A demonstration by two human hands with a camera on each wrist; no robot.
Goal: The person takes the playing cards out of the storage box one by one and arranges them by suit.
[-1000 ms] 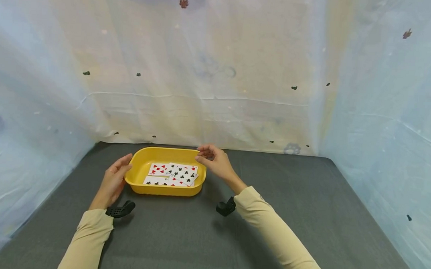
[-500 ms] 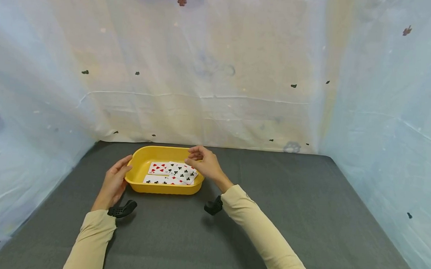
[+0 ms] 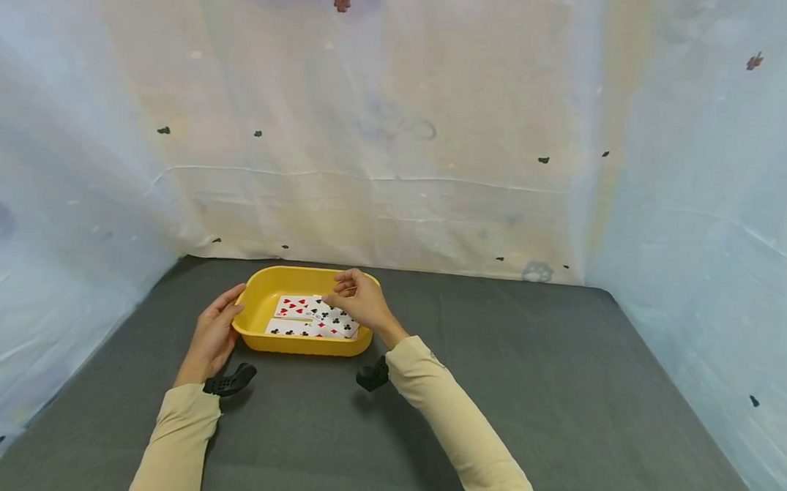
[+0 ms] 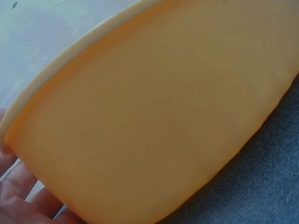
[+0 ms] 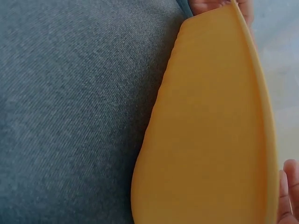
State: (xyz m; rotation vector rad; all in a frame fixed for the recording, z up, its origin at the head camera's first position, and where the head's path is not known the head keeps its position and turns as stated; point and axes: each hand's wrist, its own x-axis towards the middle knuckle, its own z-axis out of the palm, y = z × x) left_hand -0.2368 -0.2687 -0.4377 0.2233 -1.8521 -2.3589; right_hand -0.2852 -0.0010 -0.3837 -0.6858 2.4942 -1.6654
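Over the tray's right half, the right hand (image 3: 359,302) is held with fingers curled down onto the playing cards (image 3: 311,317); a firm grip cannot be confirmed. The left hand (image 3: 214,333), fingers relaxed, is pressed against the yellow tray (image 3: 259,309) on the grey mat (image 3: 558,399).

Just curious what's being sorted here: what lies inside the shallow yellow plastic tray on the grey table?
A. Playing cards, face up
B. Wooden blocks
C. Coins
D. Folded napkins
A: the shallow yellow plastic tray holds face-up playing cards showing red hearts and black clubs, with the right hand reaching over them and the left hand at the tray's outer side.
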